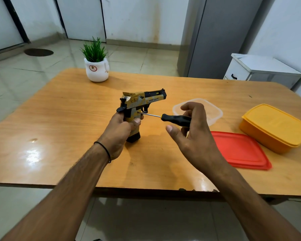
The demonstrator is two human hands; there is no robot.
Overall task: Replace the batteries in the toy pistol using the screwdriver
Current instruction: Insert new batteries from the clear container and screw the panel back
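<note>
The toy pistol (142, 100) stands upright near the middle of the table (59, 119), its butt resting on the wood. The left hand (119, 134) is wrapped round the handle, thumb across the front. The right hand (193, 136) holds the black grip of the screwdriver (174, 118) in its curled fingers. Its thumb and forefinger are lifted clear, so that hold looks loose to me. The shaft lies level, with the tip set into a small screw on the side of the handle. With so light a hold the tip could ride out of the screw head and chew it, or skid across the paint towards the left thumb just below. A freed screw is tiny and could drop and roll off the table. The clear tub (214, 112) behind the right hand seems the sensible place for it, though it sits a reach away beside the yellow box (274, 127) and the red lid (240, 150). White lettering on the slide seems to read "DESERT EAGLE", with a smaller line under it that I cannot read. The plant pot (96, 70) carries a round badge too small to read.
</note>
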